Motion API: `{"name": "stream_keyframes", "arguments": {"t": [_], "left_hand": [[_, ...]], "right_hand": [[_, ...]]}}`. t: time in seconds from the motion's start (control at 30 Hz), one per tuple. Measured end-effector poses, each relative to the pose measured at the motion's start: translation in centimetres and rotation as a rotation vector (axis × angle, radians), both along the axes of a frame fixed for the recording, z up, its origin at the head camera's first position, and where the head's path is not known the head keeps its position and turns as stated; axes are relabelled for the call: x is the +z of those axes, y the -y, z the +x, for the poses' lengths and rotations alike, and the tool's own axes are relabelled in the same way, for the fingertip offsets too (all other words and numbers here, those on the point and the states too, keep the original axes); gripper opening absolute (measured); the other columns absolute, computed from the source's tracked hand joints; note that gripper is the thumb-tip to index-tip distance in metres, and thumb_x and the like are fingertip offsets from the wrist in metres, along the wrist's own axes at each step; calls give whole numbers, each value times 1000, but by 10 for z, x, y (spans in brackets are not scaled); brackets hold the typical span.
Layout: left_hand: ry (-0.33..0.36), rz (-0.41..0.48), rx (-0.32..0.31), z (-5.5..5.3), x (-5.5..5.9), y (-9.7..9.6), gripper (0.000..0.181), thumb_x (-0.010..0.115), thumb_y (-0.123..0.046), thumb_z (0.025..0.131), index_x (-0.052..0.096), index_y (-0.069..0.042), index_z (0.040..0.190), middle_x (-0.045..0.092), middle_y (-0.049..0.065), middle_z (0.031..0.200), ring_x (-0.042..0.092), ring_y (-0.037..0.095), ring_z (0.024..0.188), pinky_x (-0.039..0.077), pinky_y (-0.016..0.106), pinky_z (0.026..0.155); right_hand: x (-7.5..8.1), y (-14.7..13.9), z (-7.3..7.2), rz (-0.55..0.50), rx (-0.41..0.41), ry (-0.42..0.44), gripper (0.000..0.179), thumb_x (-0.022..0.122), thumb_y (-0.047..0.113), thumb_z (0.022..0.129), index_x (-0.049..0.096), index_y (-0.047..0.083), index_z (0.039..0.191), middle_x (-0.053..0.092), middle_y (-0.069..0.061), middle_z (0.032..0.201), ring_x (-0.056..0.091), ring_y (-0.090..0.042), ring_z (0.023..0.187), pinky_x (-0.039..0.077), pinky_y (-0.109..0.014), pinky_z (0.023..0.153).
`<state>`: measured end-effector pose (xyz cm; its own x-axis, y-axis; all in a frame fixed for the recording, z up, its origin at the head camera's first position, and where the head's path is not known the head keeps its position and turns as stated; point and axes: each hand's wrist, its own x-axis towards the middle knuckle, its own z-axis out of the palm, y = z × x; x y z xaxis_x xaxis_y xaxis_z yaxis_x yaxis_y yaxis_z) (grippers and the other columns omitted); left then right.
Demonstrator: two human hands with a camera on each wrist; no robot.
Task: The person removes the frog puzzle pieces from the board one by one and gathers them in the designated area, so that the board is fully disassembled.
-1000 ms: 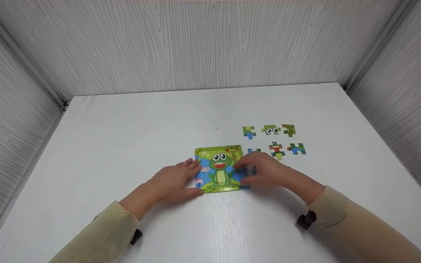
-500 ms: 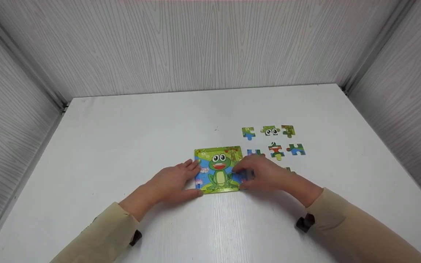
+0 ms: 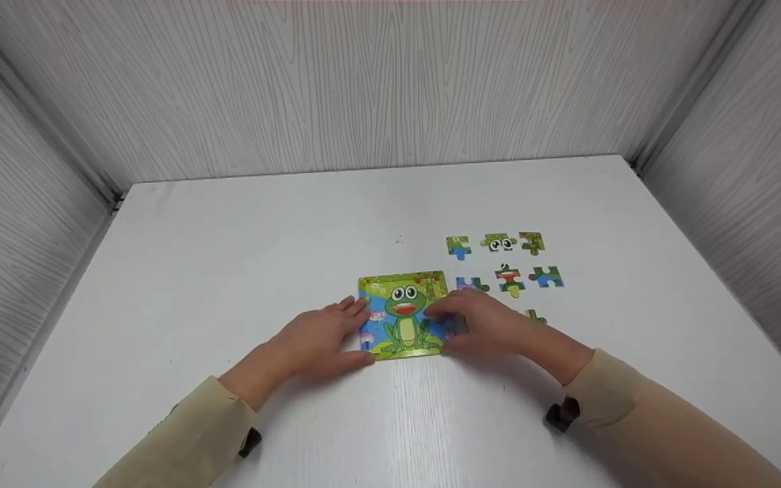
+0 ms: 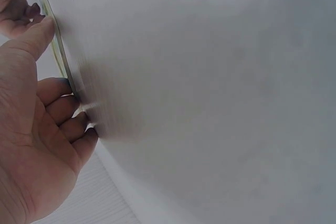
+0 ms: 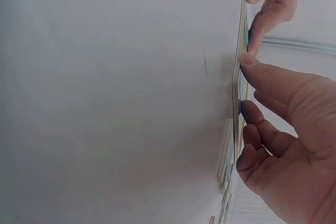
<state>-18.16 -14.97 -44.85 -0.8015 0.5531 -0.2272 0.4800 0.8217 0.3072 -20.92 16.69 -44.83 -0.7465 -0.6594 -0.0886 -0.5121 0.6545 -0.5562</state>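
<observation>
A square frog puzzle board (image 3: pixel 407 329) lies flat near the middle of the white table in the head view. My left hand (image 3: pixel 316 339) rests along its left side, fingers fairly straight and thumb at the front left corner. Bent fingers of my right hand (image 3: pixel 489 322) grip the board's right side, the thumb close to the front right corner and the index finger over the picture. Both hands (image 4: pixel 31 145) (image 5: pixel 294 124) reach the board's thin edge (image 5: pixel 237 69) in the wrist views. The right hand hides part of the board's right side.
Several loose jigsaw pieces lie in rows to the right, among them an eyes piece (image 3: pixel 499 243), a red mouth piece (image 3: pixel 510 278) and a blue-green piece (image 3: pixel 546 276). Another piece (image 3: pixel 535 316) is partly behind the right wrist. Pale wood-grain panels (image 3: pixel 377 81) enclose the table (image 3: pixel 262 230).
My right hand has shifted slightly left, farther over the board's right side, uncovering a puzzle piece behind the wrist. The left hand and the board stay nearly where they were.
</observation>
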Motion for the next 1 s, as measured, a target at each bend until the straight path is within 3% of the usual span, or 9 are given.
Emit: {"name": "stream_keyframes", "arguments": {"t": [0.23,0.5,0.8,1.0], "left_hand": [[-4,1,-9,-2,-3,2,83,61,-59,101,39,-10,165,31,7,172,26,29,160,32,51,124],[-1,-5,-8,-2,-4,2,84,61,-59,100,39,-10,165,31,7,172,25,29,160,33,51,124],[3,-12,-1,-1,-3,1,84,61,-60,100,38,-12,165,31,6,172,25,28,160,32,51,124],[-4,-9,-18,-2,-3,2,84,60,-60,101,38,-10,165,31,7,172,26,29,160,33,51,124]], "right_hand": [[0,0,-1,-25,20,-19,72,87,15,89,57,9,153,67,1,117,54,-20,112,51,-42,99],[-1,-3,-1,-33,31,-40,53,86,17,90,70,8,139,64,-7,125,54,-24,115,51,-44,99],[-1,-1,-1,-21,-23,10,66,90,21,87,64,7,146,63,-4,127,53,-21,114,50,-43,100],[-3,-1,-1,-31,-39,26,57,90,23,87,69,13,140,59,-4,129,52,-21,115,50,-43,99]]}}
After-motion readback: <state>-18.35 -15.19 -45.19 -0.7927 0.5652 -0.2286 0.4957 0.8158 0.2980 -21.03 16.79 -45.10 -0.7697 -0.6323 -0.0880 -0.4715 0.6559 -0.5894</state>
